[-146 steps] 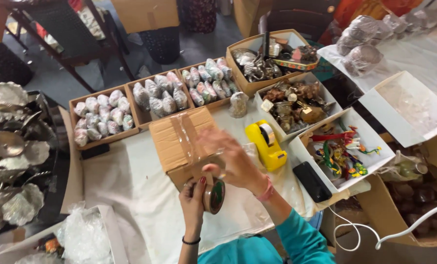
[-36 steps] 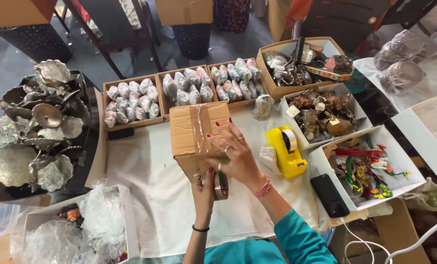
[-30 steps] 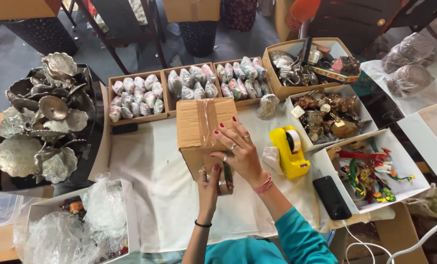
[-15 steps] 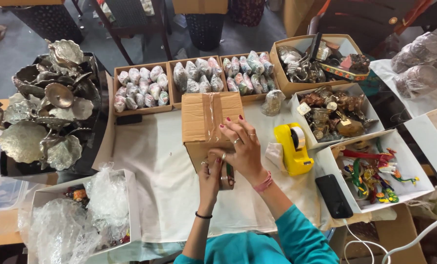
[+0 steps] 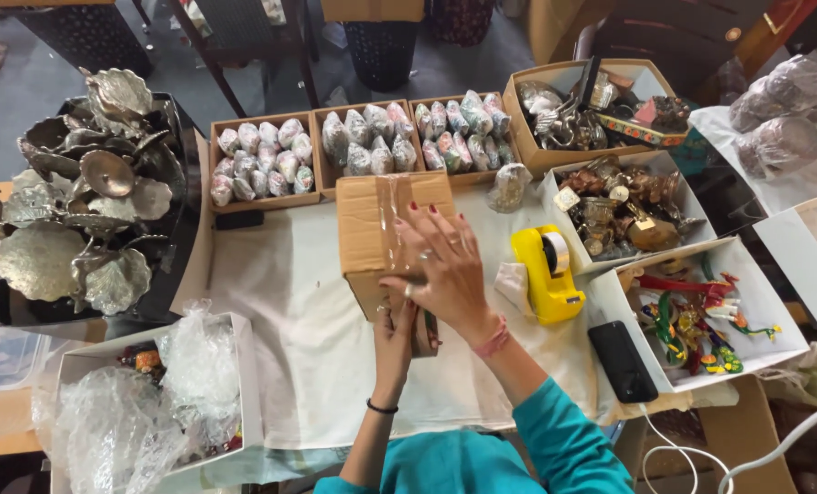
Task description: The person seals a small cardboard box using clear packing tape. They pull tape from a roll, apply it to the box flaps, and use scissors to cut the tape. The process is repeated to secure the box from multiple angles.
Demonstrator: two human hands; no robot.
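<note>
Since a second ago your right hand [image 5: 445, 270] has slid flat along the cardboard box [image 5: 381, 224] mid-table, left hand [image 5: 395, 320] clamping the tape roll [image 5: 424, 334] at its near end; sealing continues, so press the strip down next.

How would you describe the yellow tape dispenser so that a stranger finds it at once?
Start at the cardboard box under the right hand. Just to its right on the white cloth stands the tape dispenser, the only bright yellow thing there.

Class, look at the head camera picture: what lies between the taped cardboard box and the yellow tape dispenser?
In the head view, between the cardboard box and the yellow tape dispenser lie the right hand, resting on the box, and a crumpled pale wrapper on the white cloth.
</note>
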